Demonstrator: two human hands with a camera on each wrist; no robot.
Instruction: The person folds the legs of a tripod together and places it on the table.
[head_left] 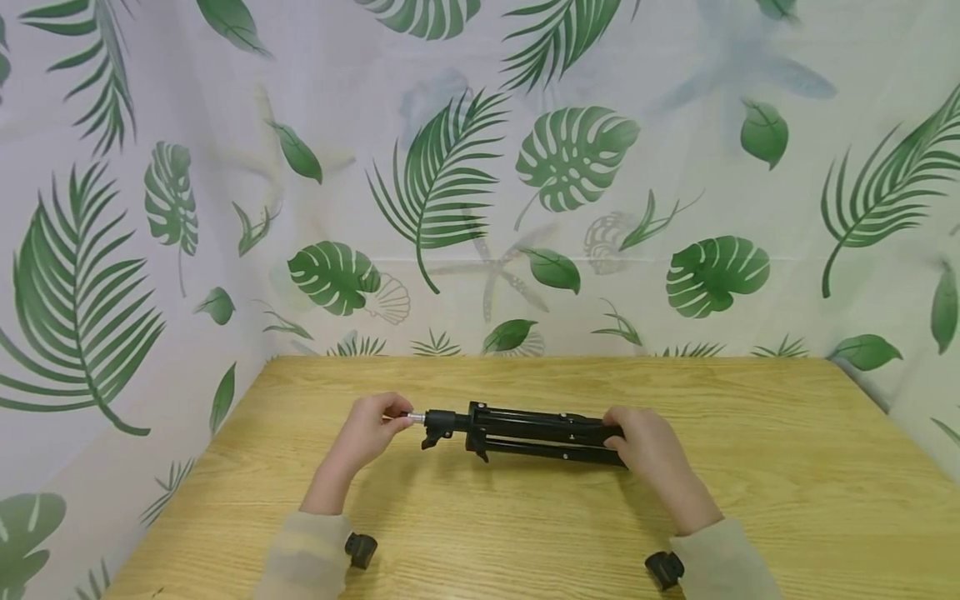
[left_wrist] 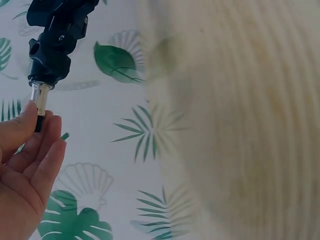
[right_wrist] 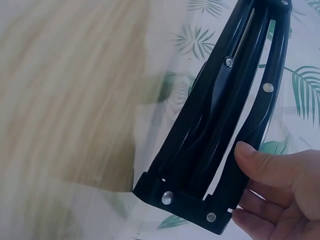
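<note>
A folded black tripod stand (head_left: pixel 525 421) lies level between both hands over the table, its neck toward the left. My left hand (head_left: pixel 372 429) pinches the silver metal tip (left_wrist: pixel 40 95) at the neck's end between thumb and fingers. Beside that tip are the neck's black clamp and its knob (head_left: pixel 432 437). At the other end, my right hand (head_left: pixel 651 442) grips the folded legs (right_wrist: pixel 220 110). The right thumb presses on one outer leg, with the fingers curled behind it. Silver rivets show along the legs in the right wrist view.
Light wood tabletop (head_left: pixel 495 525) stretches below the hands. A white cloth with green leaf prints (head_left: pixel 465 317) hangs behind and to both sides. Black wrist devices (head_left: pixel 362 550) sit near both beige sleeves (head_left: pixel 307 554).
</note>
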